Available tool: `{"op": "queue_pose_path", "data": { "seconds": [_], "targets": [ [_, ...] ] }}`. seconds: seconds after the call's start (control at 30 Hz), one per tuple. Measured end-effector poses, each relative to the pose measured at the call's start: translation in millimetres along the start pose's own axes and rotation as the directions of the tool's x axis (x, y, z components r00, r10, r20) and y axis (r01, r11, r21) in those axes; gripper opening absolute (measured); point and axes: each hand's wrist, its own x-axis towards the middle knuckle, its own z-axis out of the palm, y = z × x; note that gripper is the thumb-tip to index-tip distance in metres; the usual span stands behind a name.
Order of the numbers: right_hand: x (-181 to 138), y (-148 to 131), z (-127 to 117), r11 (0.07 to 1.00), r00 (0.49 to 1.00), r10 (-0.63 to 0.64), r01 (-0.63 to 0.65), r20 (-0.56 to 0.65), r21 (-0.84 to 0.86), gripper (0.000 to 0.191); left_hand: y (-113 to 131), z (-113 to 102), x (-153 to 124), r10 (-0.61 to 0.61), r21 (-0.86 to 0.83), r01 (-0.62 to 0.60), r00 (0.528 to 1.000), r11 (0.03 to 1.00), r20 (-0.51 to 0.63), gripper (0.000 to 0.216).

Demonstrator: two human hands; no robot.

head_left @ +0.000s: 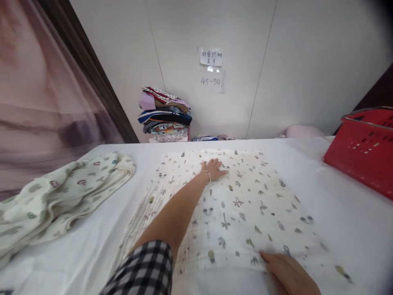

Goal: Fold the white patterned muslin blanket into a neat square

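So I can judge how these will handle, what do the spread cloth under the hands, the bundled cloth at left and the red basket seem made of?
Spread cloth: matte, light woven fabric, perhaps cotton muslin; its left side shows fine crinkles.
Bundled cloth: matte, soft fabric, perhaps cotton, by its rounded folds.
Red basket: probably moulded plastic, by its smooth, slotted wall.

- A hand can pass over the white table (325,205) between the flat cloth (254,209) and the red basket (365,157) on the right.
- The bumpy cloth (73,190) blocks the left.
- The left arm (173,209) crosses the flat cloth.
- The wall (291,82) stops the far side.
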Motion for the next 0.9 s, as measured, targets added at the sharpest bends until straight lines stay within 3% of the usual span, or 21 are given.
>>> {"op": "queue_pose_path", "data": {
  "seconds": [0.1,0.2,0.27,0.37,0.5,0.67,0.9],
  "targets": [
    [3.1,-3.3,-1.9,0.997,0.997,0.077,-0.077,0.005,-0.016,0.032,-2.5,-0.7,-34.5,0.026,-0.093,-0.034,0.996,0.995,-0.083,0.073],
    [6.5,-10.8,-3.6,0.987,0.987,0.158,-0.158,0.028,-0.008,0.026,-2.3,5.7,-92.8,0.121,-0.137,-0.141,0.982,0.981,-0.146,0.064],
    [11.4,-15.6,-7.5,0.986,0.986,0.164,-0.164,0.013,0.025,0.023,2.9,14.1,-140.1,0.228,-0.146,-0.263,0.948,0.954,-0.221,0.058],
    [19.3,-20.2,-14.0,0.983,0.982,0.177,-0.174,-0.062,0.058,0.019,18.8,30.5,-209.8,0.385,-0.133,-0.445,0.863,0.886,-0.328,0.048],
    [21.5,-20.4,-14.3,0.985,0.980,0.171,-0.170,-0.105,0.020,0.016,40.2,52.7,-270.3,0.444,-0.061,-0.490,0.829,0.869,-0.340,0.039],
    [17.7,-15.0,-7.3,0.990,0.989,0.141,-0.142,-0.048,-0.021,0.018,46.6,64.5,-283.5,0.395,0.110,-0.385,0.827,0.916,-0.400,0.025],
    [18.3,-15.4,-4.6,0.980,0.971,0.196,-0.199,-0.134,-0.010,0.019,37.0,62.4,-277.1,0.235,0.135,-0.196,0.881,0.971,-0.411,0.014]
  ]
}}
